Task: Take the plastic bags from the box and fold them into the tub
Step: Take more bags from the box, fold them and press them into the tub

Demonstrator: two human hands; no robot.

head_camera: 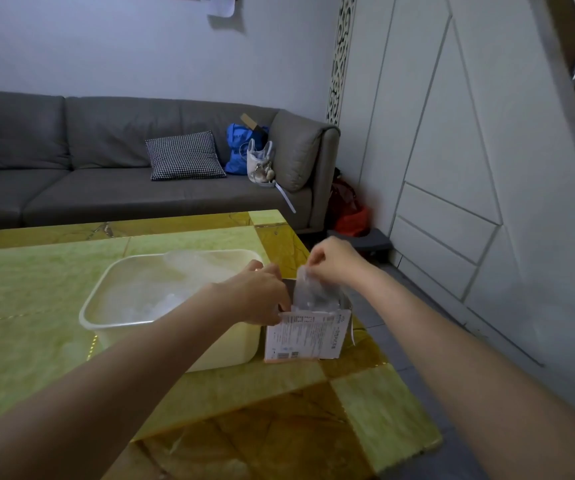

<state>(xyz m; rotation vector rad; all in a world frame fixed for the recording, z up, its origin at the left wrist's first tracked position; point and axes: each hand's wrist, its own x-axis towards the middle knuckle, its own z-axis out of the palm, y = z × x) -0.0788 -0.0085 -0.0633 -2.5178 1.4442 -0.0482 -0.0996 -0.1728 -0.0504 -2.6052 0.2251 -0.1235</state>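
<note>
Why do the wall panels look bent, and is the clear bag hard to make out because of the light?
Head view: the wide-angle lens bows the white wall panels at the edges; the light is dim and bluish, so the clear plastic bag pinched by the right hand looks faint above the printed cardboard box; the left hand and translucent plastic tub look soft.
</note>
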